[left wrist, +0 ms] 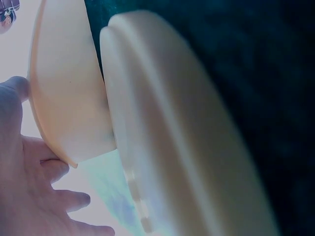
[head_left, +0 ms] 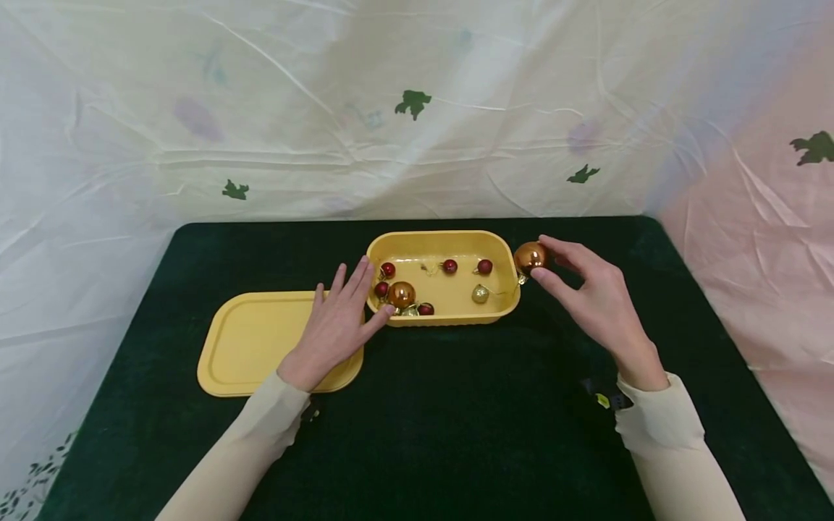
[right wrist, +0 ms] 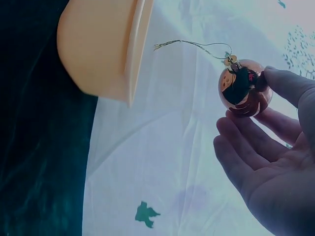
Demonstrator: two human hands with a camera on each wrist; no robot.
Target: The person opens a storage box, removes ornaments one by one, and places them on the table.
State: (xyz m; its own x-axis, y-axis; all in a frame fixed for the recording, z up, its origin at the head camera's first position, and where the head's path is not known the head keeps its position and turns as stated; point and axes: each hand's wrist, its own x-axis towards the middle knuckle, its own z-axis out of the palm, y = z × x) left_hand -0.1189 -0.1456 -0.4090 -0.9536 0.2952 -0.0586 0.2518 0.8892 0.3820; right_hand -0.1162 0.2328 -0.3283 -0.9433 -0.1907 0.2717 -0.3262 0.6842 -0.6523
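Between thumb and fingers my right hand (head_left: 596, 300) pinches a shiny copper-coloured Christmas bauble (head_left: 531, 257), just off the right end of a yellow plastic box (head_left: 449, 320). A gold cap and a thin hanging string (right wrist: 206, 45) show on this bauble in the right wrist view. My left hand (head_left: 339, 322) rests with fingers extended against the box's left end, its thumb at the front rim. Inside the box lie another copper bauble (head_left: 401, 294), several small dark red baubles (head_left: 449, 266) and a small gold bauble (head_left: 480, 294).
A yellow lid (head_left: 250, 344) lies flat on the dark green tabletop (head_left: 456, 427), left of the box and partly under my left hand and wrist. Behind the table hangs a pale cloth (head_left: 313, 108) with green leaf-like patches.
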